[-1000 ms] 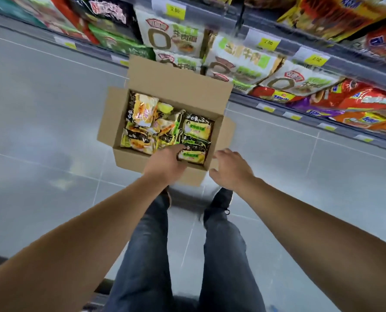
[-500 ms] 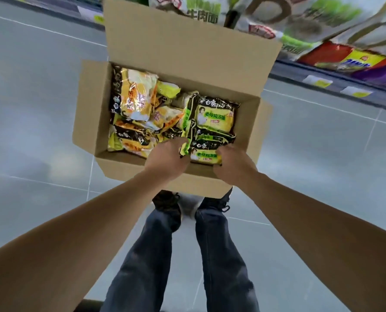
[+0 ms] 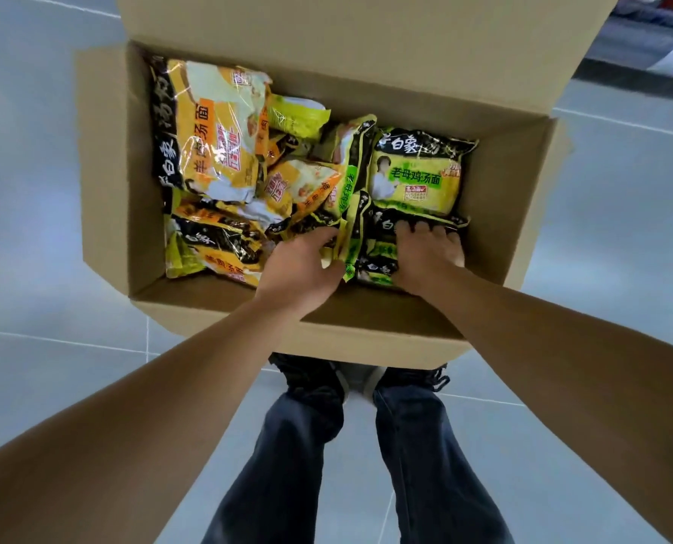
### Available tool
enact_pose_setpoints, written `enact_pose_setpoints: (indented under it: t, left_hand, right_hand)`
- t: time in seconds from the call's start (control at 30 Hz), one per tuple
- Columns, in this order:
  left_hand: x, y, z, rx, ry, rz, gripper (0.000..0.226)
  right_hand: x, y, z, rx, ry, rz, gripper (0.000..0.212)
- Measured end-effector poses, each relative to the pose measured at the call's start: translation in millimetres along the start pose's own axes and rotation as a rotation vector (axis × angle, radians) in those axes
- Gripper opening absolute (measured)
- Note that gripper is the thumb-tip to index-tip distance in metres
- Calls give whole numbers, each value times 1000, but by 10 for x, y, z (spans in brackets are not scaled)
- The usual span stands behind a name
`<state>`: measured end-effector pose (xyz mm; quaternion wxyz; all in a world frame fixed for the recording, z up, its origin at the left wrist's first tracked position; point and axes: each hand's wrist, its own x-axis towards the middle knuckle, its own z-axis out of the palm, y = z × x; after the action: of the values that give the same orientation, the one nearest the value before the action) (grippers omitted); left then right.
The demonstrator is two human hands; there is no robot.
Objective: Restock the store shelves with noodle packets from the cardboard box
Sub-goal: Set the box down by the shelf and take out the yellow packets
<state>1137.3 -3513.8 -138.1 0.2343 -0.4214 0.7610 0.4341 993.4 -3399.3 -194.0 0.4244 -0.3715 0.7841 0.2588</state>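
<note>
- The far flap of the cardboard box (image 3: 103, 182) is cut off by the top edge of the frame, and only a blurred sliver of the store shelf (image 3: 656, 45) is seen at the upper right; what it carries cannot be made out.
- The fingertips of the left hand (image 3: 299, 268) are hidden among the packets, so the grip cannot be read fully; the fingers are curled against an upright green-edged packet (image 3: 352, 214) near the middle of the box.
- The right hand (image 3: 425, 257) is laid on a black-and-green noodle packet (image 3: 382, 229) at the near right of the box, with fingers bent over its far edge; most of that packet is covered by the hand.
- A yellow-green packet (image 3: 415, 172) lies flat just beyond it, and orange-yellow packets (image 3: 213, 127) are piled on the left side.
- The box stands on the grey tiled floor (image 3: 32, 214); its near wall hides the toes of the dark shoes (image 3: 307, 374), below which dark jeans (image 3: 288, 465) are seen.
</note>
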Motion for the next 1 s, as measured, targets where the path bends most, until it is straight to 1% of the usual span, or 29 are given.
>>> enact_pose_setpoints:
  t: [0.07,0.1,0.13,0.23,0.3,0.37,0.43,0.47,0.5,0.57,0.6,0.67,0.73,0.8,0.87,0.93,1.0]
  left_hand:
    - [-33,5,-27,-12,-10,8,52]
    - [-57,-4,-32,-23,-13,0,53]
    - [-76,13,-67,-40,-10,-8,55]
    - [-159,64,-163,-71,-14,-31,61]
    - [-244,169,-270,-106,-52,-52,70]
    - [-317,261,-361,-130,-128,-51,84]
    - [-382,362,-482,-189,-231,-26,95]
    - [-393,391,-529,-217,-275,-14,94]
    - [-389,408,-577,-234,-299,-1,86]
    - [-358,420,-656,-247,-281,-3,61]
    - [-339,415,-683,-256,-246,-17,51]
    - [-305,363,-694,-304,-124,-83,35]
    - [-294,266,-667,-431,17,-179,23]
    - [-264,151,-606,-606,81,-271,16]
    - [-237,3,-523,-722,95,-343,13]
    - [-177,-92,-413,-783,97,-387,13]
    - [-118,-140,-339,-823,109,-406,11]
  right_hand:
    - [-56,-8,8,-47,-20,-11,47]
    - [-111,-1,29,-54,-1,-20,38]
    - [-193,33,-11,-41,36,-23,35]
    - [-519,152,-183,117,145,-14,37]
    - [-781,275,-390,267,193,-33,37]
    - [-987,350,-590,434,212,-113,36]
    - [-1150,386,-809,589,172,-215,33]
    - [-1197,379,-904,682,132,-241,32]
    - [-1228,364,-989,782,84,-246,30]
    - [-1205,308,-1083,966,18,-225,31]
    - [-1150,268,-1084,1038,29,-202,37]
    - [-967,210,-1040,1139,142,-163,55]
    - [-745,218,-946,1117,253,-88,64]
    - [-489,274,-815,930,267,-6,67]
    - [-233,252,-632,758,158,31,76]
    - [-28,228,-445,646,47,34,90]
    - [113,174,-309,504,-8,37,99]
